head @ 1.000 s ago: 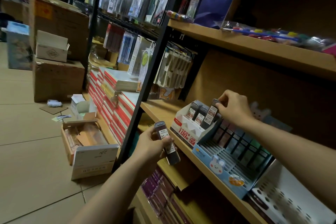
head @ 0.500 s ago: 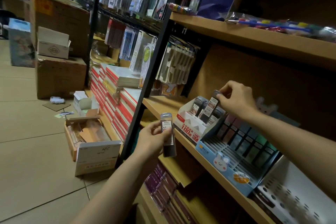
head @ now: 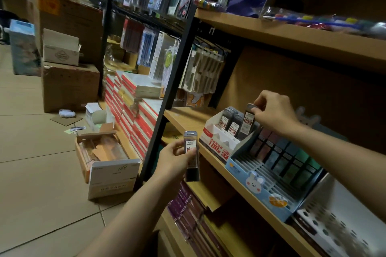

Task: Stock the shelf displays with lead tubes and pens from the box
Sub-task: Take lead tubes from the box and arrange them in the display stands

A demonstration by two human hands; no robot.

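Lying open on the floor at far left, the box (head: 104, 160) sat well apart from both hands, its contents too dim to make out. Nearer the shelf post, the left hand (head: 177, 156) held a lead tube (head: 191, 156) upright, thumb and curled fingers wrapped round its lower half, label facing the camera. That tube hung just in front of the shelf edge (head: 211, 160), below and to the left of the white display (head: 219, 137), its long axis close to vertical.

Further right, the right hand (head: 273, 113) pinched the cap of a second tube (head: 247, 121) between thumb and forefinger, the other fingers curled in. This tube stood tilted in the rightmost slot of the white display, touching the two tubes already standing beside it, with its foot hidden behind the display's front wall. Whether it was fully seated could not be told.

By my judgement the right hand was the nearer one to the display, and the waiting tube lay down and to the left of it, so the next move would turn on carrying that tube up and rightward.

Beyond, the blue bunny tray (head: 261, 179) and a white holed rack (head: 334, 221) ran off the frame edge, the rack blurred and cut short.
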